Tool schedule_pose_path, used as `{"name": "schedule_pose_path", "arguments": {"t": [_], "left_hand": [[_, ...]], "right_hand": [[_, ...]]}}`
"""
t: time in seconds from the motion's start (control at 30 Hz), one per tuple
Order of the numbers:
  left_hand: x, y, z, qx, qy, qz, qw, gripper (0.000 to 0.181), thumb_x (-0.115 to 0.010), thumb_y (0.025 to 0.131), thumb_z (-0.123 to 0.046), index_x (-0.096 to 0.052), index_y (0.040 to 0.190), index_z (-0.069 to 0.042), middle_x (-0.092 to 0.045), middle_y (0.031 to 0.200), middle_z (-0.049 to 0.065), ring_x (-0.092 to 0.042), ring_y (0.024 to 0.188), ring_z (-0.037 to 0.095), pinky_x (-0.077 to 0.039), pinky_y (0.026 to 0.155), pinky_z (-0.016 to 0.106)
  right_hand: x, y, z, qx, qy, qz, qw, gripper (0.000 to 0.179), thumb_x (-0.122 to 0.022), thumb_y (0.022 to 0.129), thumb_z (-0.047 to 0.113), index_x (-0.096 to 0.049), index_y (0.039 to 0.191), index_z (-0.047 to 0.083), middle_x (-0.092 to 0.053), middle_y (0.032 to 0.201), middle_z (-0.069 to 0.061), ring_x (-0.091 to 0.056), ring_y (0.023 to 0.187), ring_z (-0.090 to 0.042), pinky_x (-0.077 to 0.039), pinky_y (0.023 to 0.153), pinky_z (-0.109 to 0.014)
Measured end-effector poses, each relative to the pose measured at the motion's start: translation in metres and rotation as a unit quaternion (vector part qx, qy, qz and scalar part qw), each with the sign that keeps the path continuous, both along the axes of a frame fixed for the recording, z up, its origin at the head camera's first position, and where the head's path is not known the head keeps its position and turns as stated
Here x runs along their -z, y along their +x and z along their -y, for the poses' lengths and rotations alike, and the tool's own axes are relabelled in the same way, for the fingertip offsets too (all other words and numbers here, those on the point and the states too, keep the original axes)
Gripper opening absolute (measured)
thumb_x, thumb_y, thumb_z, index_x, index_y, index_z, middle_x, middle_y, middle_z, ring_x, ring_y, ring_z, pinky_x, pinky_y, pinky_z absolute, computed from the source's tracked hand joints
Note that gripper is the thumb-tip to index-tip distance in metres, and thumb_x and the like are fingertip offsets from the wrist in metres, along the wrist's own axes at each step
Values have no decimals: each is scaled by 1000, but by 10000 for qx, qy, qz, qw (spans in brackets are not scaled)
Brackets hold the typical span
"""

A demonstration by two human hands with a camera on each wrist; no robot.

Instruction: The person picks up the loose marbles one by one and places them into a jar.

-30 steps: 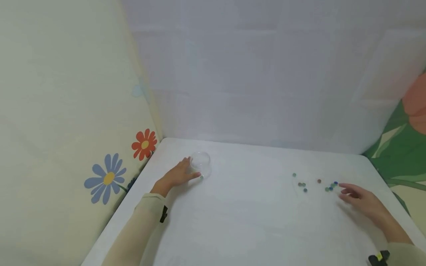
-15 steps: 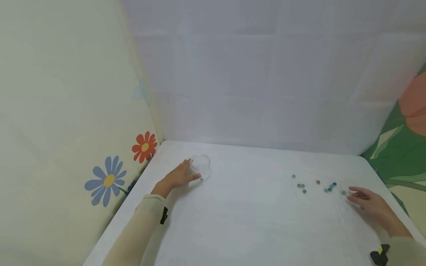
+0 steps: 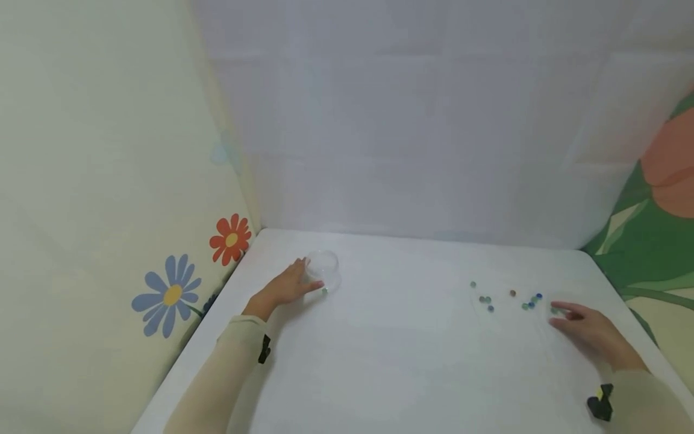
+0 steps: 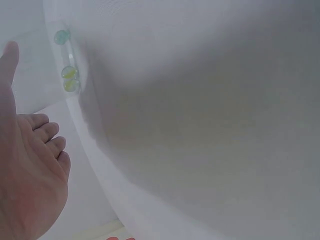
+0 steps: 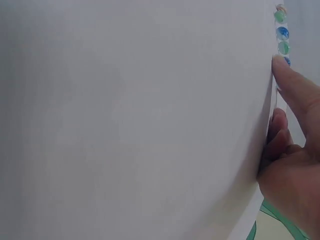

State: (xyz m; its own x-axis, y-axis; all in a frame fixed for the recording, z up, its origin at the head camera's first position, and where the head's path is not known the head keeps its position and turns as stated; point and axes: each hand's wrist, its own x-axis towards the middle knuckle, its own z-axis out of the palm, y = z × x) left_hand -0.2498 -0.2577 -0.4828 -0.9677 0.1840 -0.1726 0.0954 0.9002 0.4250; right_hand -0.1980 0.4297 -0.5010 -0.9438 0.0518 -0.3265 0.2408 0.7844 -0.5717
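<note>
At the table's left, my left hand [image 3: 286, 286] holds a clear plastic cup [image 3: 322, 263], the thumb in front and the fingers round its far side. Down by the cup's base in the left wrist view are one teal marble [image 4: 62, 37] and two yellow-green ones [image 4: 69, 72]. On the right, my right hand [image 3: 584, 328] has its index finger and thumb apart, on either side of a green marble [image 3: 554, 310]. That marble is mostly hidden by the thumb in the right wrist view, where a blue marble [image 5: 283, 33] and several others line up beyond the thumb.
Several glass marbles lie loose left of my right hand, among them a reddish-brown marble [image 3: 512, 293] and a green marble [image 3: 473, 284]. The white table [image 3: 379, 361] meets a pale back wall [image 3: 379, 150]. Flowered cloth [image 3: 173, 295] hangs on both sides.
My right hand drew back to the right from the marble cluster, uncovering a green marble, then came left again with finger and thumb around it. The left hand stays at the cup.
</note>
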Motion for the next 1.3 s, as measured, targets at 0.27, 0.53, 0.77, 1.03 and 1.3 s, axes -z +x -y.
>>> {"name": "schedule_pose_path", "arguments": {"t": [0.27, 0.53, 0.77, 1.03, 1.3], "left_hand": [[-4, 1, -1, 8, 22, 42, 10000, 113, -52, 89, -77, -10, 162, 0, -7, 168, 22, -7, 155, 42, -13, 123, 59], [-2, 2, -2, -52, 8, 130, 9999, 112, -53, 89, -76, -10, 162, -2, -7, 169, 21, -6, 155, 41, -13, 123, 60], [-8, 3, -2, -59, -41, 117, 9999, 111, -53, 91, -74, -9, 162, -1, -7, 168, 22, -7, 155, 41, -14, 123, 60], [-8, 2, -5, -53, -122, 236, 9996, 112, -50, 92, -75, -7, 161, 0, -6, 168, 23, -6, 155, 41, -13, 124, 59], [-16, 1, -8, -10, -60, 197, 9998, 110, -55, 92, -71, -9, 161, 0, -7, 168, 23, -6, 155, 41, -12, 123, 60]], "right_hand": [[0, -4, 5, 292, 48, 165, 9994, 89, -68, 91, 57, -36, 152, 0, -30, 145, -43, -30, 130, -60, -26, 106, -74], [3, 2, 4, 515, -6, -101, 9986, 69, -63, 100, 42, -42, 148, -2, -33, 145, -40, -33, 130, -57, -31, 105, -71], [2, 2, 7, 390, -62, -336, 9987, 64, -57, 103, 43, -45, 143, -6, -38, 141, -39, -38, 126, -56, -35, 101, -68], [5, 4, 15, 1090, -241, -311, 9933, 57, -56, 103, 33, -47, 142, -8, -40, 146, -36, -36, 132, -54, -37, 104, -65], [5, 6, 15, 1506, -545, -334, 9865, 62, -49, 104, 36, -42, 147, -9, -37, 150, -35, -36, 136, -52, -38, 106, -64]]}}
